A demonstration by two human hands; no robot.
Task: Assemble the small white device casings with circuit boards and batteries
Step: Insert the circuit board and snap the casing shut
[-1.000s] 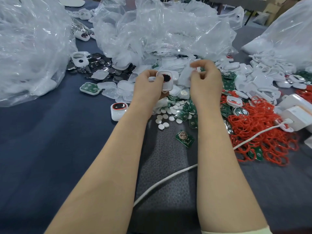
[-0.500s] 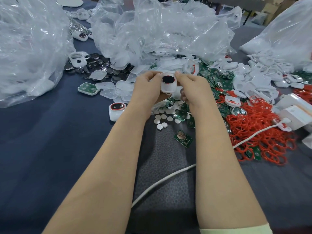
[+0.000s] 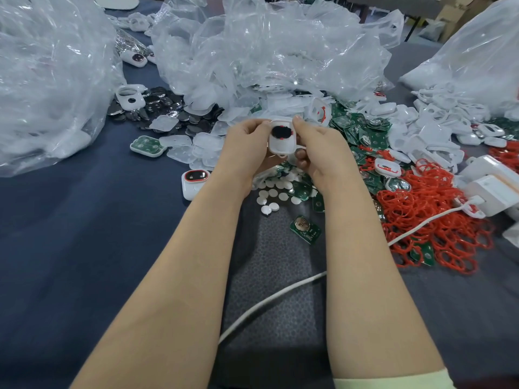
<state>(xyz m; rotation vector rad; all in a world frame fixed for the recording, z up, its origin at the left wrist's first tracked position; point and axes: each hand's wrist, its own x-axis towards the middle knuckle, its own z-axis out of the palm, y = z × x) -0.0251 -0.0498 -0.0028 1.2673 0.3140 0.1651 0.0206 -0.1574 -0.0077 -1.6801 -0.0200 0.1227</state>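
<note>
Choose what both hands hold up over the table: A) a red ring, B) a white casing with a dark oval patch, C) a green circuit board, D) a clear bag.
B: the left hand and right hand both pinch the white casing, dark patch facing the camera.

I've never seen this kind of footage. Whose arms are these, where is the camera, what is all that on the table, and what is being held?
There is no robot: these are a person's bare arms, filmed by one wide-angle camera worn on the head, looking down. The left hand and right hand grip one small white casing with a dark round patch. On the dark blue table lie green circuit boards, red rings, small white discs, dark shiny discs, loose white casings, a white cable and clear plastic bags.
</note>
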